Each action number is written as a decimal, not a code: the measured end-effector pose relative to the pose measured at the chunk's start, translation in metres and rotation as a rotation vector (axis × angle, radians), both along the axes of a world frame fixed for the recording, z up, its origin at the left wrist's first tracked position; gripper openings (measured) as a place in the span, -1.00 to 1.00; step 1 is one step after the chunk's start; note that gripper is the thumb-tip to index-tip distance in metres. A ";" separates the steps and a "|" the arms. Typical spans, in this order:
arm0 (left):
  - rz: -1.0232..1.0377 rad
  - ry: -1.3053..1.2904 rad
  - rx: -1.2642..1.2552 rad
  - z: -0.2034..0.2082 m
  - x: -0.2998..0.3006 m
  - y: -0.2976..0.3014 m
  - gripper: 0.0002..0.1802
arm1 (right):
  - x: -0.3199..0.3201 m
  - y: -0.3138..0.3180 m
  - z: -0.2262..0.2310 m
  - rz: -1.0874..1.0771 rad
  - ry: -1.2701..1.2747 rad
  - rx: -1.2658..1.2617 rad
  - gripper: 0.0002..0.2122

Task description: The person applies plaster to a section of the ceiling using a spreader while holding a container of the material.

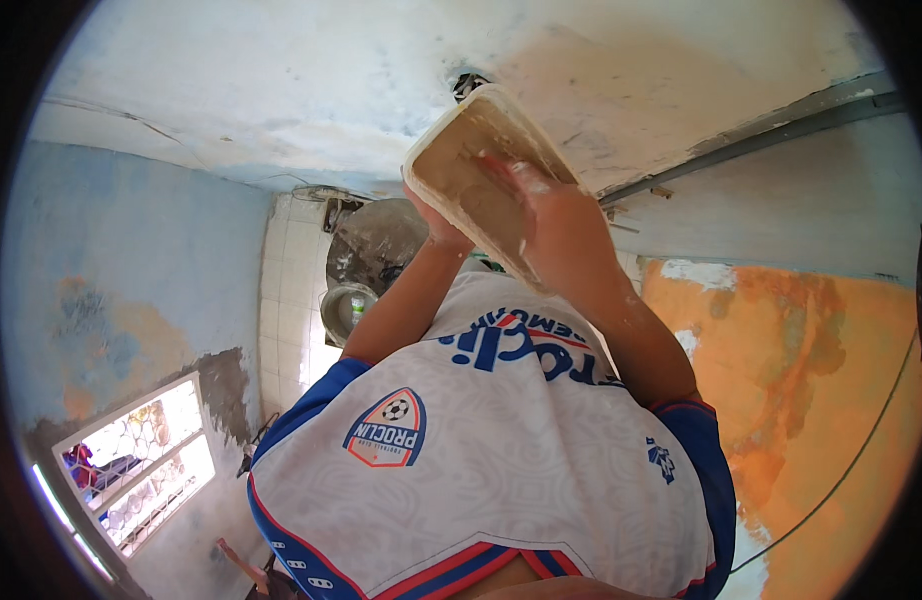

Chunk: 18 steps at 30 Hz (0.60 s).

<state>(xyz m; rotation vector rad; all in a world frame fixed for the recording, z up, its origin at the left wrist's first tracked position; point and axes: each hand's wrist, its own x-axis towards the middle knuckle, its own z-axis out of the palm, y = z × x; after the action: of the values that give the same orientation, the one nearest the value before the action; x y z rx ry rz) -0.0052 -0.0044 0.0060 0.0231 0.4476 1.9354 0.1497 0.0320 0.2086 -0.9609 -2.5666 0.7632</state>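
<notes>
Rectangular tray point(445, 124) is held out beyond the white shirt point(541, 460), its edge clasped by the left hand point(438, 218); over its inside the right hand point(566, 225) is laid, whether gripping anything cannot be told. Below, a bucket point(333, 322) is seen.

"What pose?"
"Left arm point(406, 305) and right arm point(641, 340) reach forward, converging. The right hand point(559, 212), pale-smudged, shows its back; the left hand point(436, 215), close by, is mostly hidden."
</notes>
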 end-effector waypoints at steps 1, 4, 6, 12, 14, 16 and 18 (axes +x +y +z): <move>0.001 0.013 -0.001 -0.001 0.000 0.000 -0.08 | 0.002 -0.001 -0.004 0.010 0.013 0.008 -0.68; 0.009 0.042 0.003 -0.005 -0.002 0.000 -0.09 | 0.008 -0.001 -0.005 0.027 0.068 -0.003 -0.67; 0.008 0.080 -0.001 0.003 0.000 0.001 -0.09 | 0.017 0.006 0.001 -0.005 0.118 -0.068 -0.66; 0.030 0.061 -0.099 0.073 0.013 0.004 -0.06 | 0.046 0.023 0.020 -0.215 0.648 -0.665 -0.59; 0.008 0.087 -0.080 0.086 0.016 0.005 -0.06 | 0.051 0.026 0.023 -0.246 0.825 -0.700 -0.62; -0.017 0.095 -0.077 0.092 0.018 0.005 -0.06 | 0.059 0.033 0.023 -0.258 0.950 -0.742 -0.60; -0.053 0.087 -0.082 0.088 0.020 0.009 -0.06 | 0.064 0.035 0.024 -0.231 1.108 -0.846 -0.61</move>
<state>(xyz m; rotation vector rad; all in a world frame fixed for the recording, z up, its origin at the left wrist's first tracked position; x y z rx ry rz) 0.0143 0.0044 0.0944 0.0654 0.5787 1.8678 0.2140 0.0669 0.2321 -0.6656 -1.1413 1.7271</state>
